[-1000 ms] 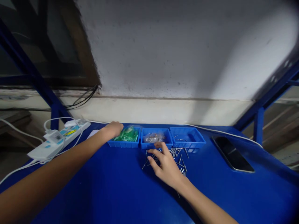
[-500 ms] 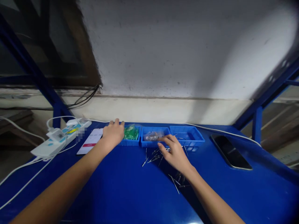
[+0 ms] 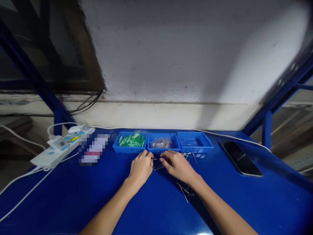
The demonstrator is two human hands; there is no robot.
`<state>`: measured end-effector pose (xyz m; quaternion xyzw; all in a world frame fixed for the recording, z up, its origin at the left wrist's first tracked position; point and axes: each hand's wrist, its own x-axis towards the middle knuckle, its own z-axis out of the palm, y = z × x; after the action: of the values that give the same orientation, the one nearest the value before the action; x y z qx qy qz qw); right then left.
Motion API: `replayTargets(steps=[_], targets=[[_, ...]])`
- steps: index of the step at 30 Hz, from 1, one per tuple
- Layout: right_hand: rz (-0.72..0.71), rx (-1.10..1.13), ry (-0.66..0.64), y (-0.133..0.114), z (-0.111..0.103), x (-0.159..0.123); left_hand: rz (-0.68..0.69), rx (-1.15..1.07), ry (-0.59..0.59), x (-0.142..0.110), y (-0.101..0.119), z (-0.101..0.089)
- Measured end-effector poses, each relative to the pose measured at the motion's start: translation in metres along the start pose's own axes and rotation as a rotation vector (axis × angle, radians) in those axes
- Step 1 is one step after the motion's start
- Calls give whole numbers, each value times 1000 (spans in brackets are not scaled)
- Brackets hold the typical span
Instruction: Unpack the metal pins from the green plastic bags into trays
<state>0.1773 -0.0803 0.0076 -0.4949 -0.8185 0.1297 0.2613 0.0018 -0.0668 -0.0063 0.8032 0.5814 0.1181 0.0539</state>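
Observation:
My left hand [image 3: 141,165] is just in front of the bins, its fingers closed. From its fingertips a thin silvery pin [image 3: 155,159], which looks like a pop rivet, points right. My right hand [image 3: 178,165] faces it with thumb and fingers curled together over a scatter of similar rivets [image 3: 159,167]; whatever its fingertips hold is too small to make out. Another small pile of rivets [image 3: 184,192] lies nearer me, beside my right wrist. Behind my hands stand a blue bin with green packets [image 3: 132,139] and a middle blue bin [image 3: 163,150] containing a clear plastic bag [image 3: 160,143].
A third blue bin [image 3: 195,140] on the right has a few rivets inside. Farther right lies a dark phone [image 3: 241,158]. On the left are a pixelated phone-like slab [image 3: 94,150] and a white power strip [image 3: 61,147] with trailing cables. A wall [image 3: 171,65] rises behind.
My left hand has moved right and toward me, from beside the green packets to the rivets. My right hand has drawn slightly back from the middle bin, its fingers curling closer together.

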Motion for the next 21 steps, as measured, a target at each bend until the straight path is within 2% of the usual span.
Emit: replayTargets(steps=[4,9,15,18,21], targets=[[-57,9,-30,-3,9,-1,141,-239,85,-7,-6,4],[-94,18,16,-3,12,-1,148,-496,128,-11,-2,2],[-68,-47,66,-4,12,-2,180,-660,128,-9,-5,6],[-16,32,137,-1,9,0,213,-719,196,-5,-4,3],[36,113,220,3,6,2,257,-664,279,5,2,-5]])
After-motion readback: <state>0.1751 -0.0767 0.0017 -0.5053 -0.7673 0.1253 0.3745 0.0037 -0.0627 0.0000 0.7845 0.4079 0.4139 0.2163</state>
